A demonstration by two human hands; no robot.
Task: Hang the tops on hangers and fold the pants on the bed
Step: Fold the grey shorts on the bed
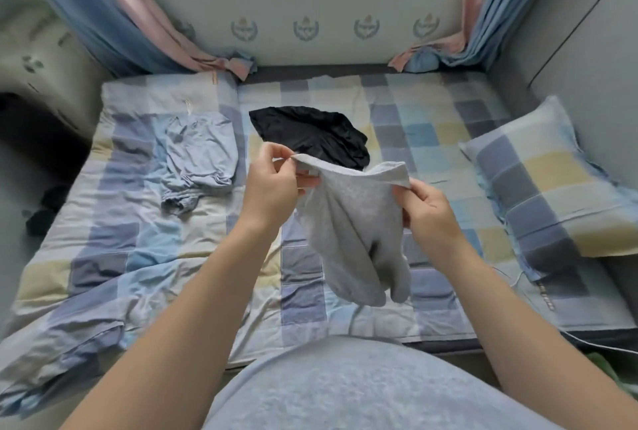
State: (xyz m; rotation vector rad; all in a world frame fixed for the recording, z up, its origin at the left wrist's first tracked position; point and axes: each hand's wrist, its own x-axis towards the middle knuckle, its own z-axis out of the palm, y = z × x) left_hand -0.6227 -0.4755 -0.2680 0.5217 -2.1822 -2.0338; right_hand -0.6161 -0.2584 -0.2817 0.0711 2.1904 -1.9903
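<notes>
so, bed (103, 250): checked cover, rumpled on the left side.
blue garment (198, 157): light blue, crumpled, lying on the bed left of the hands.
left hand (276, 181): raised over the bed, thumb and fingers pinching one top corner of the grey garment.
black garment (310, 134): heaped mid-bed, beyond the hands.
grey garment (352, 232): held off the bed between both hands, the rest hanging down; cannot tell top or pants.
right hand (428, 205): fingers curled round the other top corner.
pillow (552, 181): checked, at the bed's right edge.
</notes>
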